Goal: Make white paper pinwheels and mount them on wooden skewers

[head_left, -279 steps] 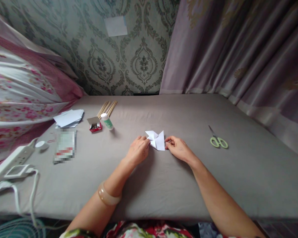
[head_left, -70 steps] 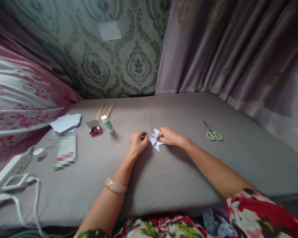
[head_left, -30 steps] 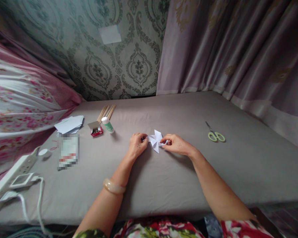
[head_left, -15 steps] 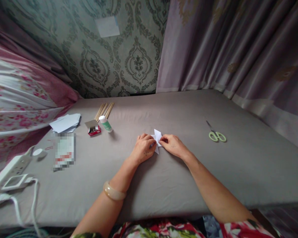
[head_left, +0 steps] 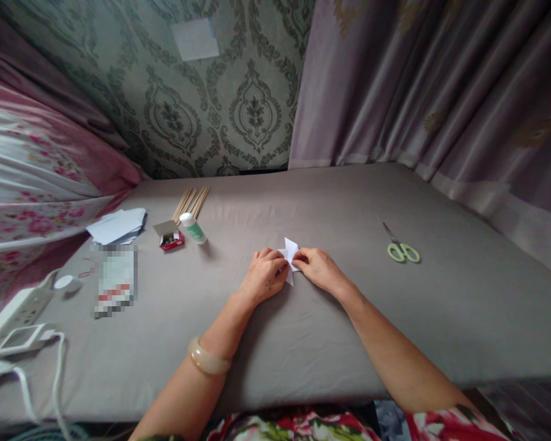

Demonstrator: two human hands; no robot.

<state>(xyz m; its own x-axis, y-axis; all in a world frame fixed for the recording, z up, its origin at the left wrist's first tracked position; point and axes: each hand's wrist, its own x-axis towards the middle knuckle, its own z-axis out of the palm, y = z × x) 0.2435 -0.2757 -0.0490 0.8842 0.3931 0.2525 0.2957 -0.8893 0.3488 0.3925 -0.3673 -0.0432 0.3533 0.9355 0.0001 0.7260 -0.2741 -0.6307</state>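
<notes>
A folded white paper pinwheel (head_left: 291,250) with pointed flaps lies low over the middle of the cloth-covered table (head_left: 330,343). My left hand (head_left: 267,274) grips it from the left, fingers curled over its edge. From the other side my right hand (head_left: 319,266) pinches a flap near the centre between thumb and forefinger. Fingers cover much of the paper, so its middle is partly hidden. To the right lie scissors (head_left: 403,252) with pale green handles, blades pointing away.
Left of my hands stand a white-and-green glue bottle (head_left: 193,229) and an open small red box (head_left: 171,241). Wooden sticks (head_left: 199,202) lie behind them. Farther left are stacked white paper sheets (head_left: 117,226), a blurred packet (head_left: 116,280) and a white power strip (head_left: 18,312) with cables.
The view has shifted slightly. Both hands keep nearly the same hold on the paper, with the right fingers moved a touch inward toward its centre.
</notes>
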